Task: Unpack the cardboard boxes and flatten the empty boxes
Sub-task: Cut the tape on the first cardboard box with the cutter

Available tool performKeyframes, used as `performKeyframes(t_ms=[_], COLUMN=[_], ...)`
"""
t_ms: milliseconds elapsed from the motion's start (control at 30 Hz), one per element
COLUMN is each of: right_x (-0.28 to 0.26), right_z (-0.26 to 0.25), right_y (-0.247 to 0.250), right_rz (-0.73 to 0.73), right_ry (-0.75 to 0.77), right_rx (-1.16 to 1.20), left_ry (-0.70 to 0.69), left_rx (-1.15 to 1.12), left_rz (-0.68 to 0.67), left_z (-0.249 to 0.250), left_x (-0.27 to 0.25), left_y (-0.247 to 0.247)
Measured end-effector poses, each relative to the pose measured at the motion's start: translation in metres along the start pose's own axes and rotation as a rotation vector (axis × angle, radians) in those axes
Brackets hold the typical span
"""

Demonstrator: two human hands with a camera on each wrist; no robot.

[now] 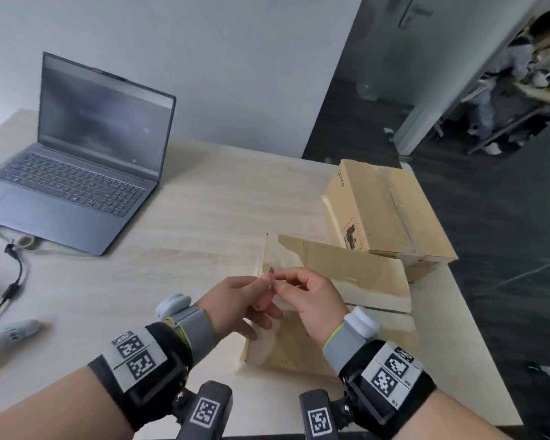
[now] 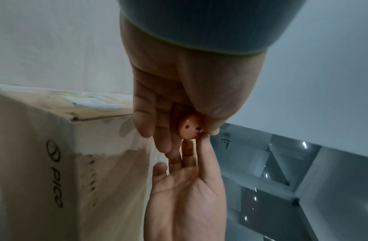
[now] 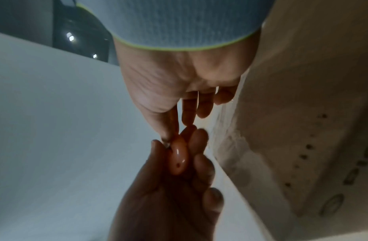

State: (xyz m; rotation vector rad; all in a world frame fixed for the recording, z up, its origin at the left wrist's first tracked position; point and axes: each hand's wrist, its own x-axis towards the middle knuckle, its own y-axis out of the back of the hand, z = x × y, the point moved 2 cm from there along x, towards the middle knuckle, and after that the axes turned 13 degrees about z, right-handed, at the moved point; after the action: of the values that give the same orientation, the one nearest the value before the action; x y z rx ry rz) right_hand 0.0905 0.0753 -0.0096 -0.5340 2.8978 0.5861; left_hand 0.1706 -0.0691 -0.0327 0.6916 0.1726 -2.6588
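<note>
A small orange cutter (image 1: 262, 304) (image 2: 190, 128) (image 3: 178, 156) sits in my left hand (image 1: 235, 300) (image 2: 178, 89) (image 3: 168, 195), whose fingers curl round its body. My right hand (image 1: 311, 296) (image 2: 187, 195) (image 3: 168, 81) pinches the cutter's far end with thumb and forefinger, where a small dark tip shows. Both hands hover over the near cardboard box (image 1: 346, 281) (image 2: 44, 163) (image 3: 302, 114), whose torn top bears clear tape. A second cardboard box (image 1: 388, 211), taped along its top seam, lies behind it to the right.
An open laptop (image 1: 77, 160) stands at the back left of the pale wooden table (image 1: 204, 217), with a black cable (image 1: 13, 281) and a grey handheld device (image 1: 10, 335) at the left edge. The table's right edge borders dark floor. A person (image 1: 521, 74) sits beyond the doorway.
</note>
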Motion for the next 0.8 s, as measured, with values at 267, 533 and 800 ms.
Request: performKeyframes(t_ms=[267, 533, 800], right_x=[0.008, 0.026, 0.035], right_z=[0.021, 0.018, 0.025], right_y=[0.017, 0.005, 0.0], right_rz=[-0.105, -0.241, -0.274], right_ry=[0.198, 0.095, 0.048], right_rx=[-0.896, -1.002, -0.889], left_ry=[0.008, 0.022, 0.0], left_rx=[0.163, 0.183, 0.065], left_rz=[0.185, 0.138, 0.13], left_z=[-0.031, -0.03, -0.023], left_x=[0.019, 0.023, 0.029], left_y=[0.051, 0.049, 0.05])
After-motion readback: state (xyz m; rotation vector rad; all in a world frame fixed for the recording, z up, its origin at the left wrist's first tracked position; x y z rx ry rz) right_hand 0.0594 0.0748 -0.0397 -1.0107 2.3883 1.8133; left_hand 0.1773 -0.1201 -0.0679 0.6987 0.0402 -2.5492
